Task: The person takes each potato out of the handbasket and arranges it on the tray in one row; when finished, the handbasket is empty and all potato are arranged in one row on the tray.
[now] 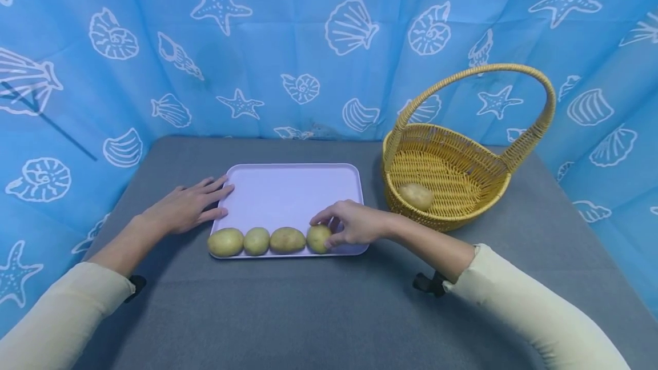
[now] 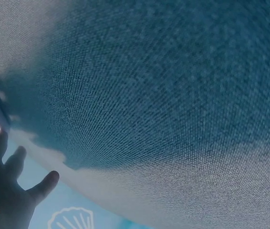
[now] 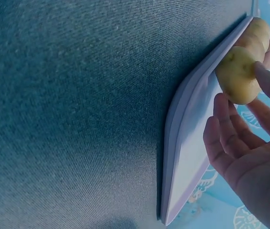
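A pale lilac tray [image 1: 293, 187] lies on the grey cloth, with several potatoes lined up along its near edge. At the right end of that row, my right hand [image 1: 354, 222] pinches a potato [image 1: 317, 238] between thumb and fingers; the right wrist view shows the same potato [image 3: 239, 76] in the fingertips. My left hand [image 1: 192, 205] rests at the tray's left rim, fingers spread and fairly straight. Below it sits the leftmost potato [image 1: 226, 242], not touched by the hand. In the left wrist view only part of the left hand [image 2: 11, 191] shows.
To the right of the tray stands a yellow wicker basket [image 1: 442, 218] with a tall arched handle [image 1: 475, 68]. One potato [image 1: 416, 196] lies inside it. A blue curtain [image 1: 288, 33] with white shell prints hangs behind the cloth-covered table [image 1: 288, 313].
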A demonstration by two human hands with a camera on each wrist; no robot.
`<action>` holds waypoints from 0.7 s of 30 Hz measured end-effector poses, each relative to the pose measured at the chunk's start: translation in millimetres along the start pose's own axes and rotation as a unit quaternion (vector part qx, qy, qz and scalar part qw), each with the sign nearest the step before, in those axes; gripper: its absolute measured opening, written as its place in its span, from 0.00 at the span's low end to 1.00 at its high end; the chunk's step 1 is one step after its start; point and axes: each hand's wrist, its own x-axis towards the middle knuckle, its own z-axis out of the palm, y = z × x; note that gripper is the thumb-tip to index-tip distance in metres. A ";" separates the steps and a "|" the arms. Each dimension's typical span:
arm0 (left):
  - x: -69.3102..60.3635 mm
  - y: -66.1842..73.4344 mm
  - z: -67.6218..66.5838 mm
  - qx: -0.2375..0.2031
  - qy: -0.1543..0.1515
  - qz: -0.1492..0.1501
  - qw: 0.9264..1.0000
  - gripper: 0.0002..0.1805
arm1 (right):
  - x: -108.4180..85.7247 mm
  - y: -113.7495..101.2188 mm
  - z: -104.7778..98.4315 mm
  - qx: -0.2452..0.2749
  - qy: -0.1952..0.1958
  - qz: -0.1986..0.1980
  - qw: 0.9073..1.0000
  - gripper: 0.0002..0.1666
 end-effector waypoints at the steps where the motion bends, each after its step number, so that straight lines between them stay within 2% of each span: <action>1: 0.4 -0.1 0.2 0.000 0.000 0.001 1.000 0.38 | -0.3 0.2 0.2 -0.008 0.005 0.003 1.000 0.31; 7: 0.3 -0.4 0.8 -0.002 0.003 0.004 1.000 0.38 | -1.3 -0.4 1.0 -0.030 0.028 0.022 0.999 0.30; 15: -1.4 2.2 -1.3 -0.005 0.003 0.001 1.000 0.37 | -1.2 0.8 3.4 0.028 0.014 0.003 0.999 0.26; 21: -0.9 3.2 -1.6 -0.005 0.003 0.002 1.000 0.37 | -2.9 -0.7 1.7 0.006 0.008 -0.001 1.000 0.28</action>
